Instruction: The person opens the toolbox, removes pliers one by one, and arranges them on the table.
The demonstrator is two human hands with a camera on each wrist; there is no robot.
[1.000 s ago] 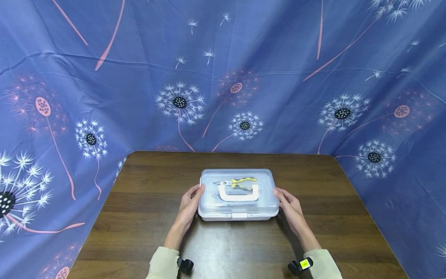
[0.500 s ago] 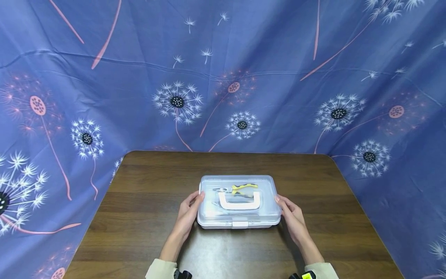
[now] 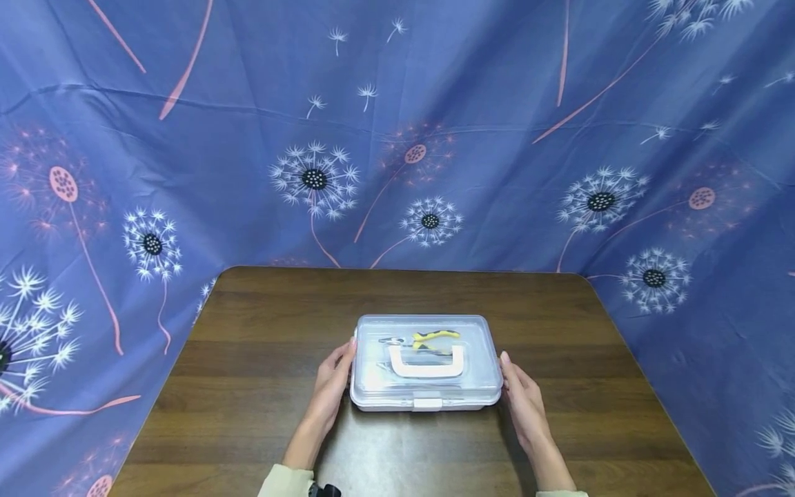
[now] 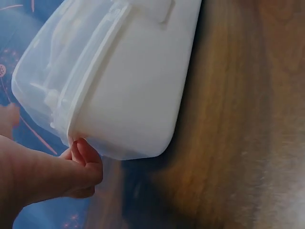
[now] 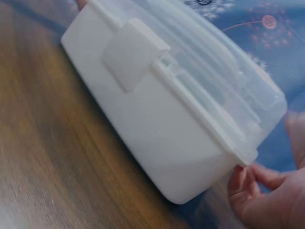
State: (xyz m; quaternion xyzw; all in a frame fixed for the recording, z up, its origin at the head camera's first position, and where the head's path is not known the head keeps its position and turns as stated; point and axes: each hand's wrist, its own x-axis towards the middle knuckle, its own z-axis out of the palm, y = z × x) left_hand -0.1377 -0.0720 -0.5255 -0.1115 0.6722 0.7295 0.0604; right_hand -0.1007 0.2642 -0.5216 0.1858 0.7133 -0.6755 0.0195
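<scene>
I see the plastic box (image 3: 426, 384) has come nearer, so its moving seems almost finished. Left hand (image 3: 331, 381) and right hand (image 3: 525, 407) grip its rim (image 4: 89, 90), fingers curled.

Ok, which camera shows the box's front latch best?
The right wrist view: there the latch shows large and whole on the front of the box, though a little blurred. The head view shows it whole but small; the left wrist view catches only part of it, cut off at the top.
</scene>
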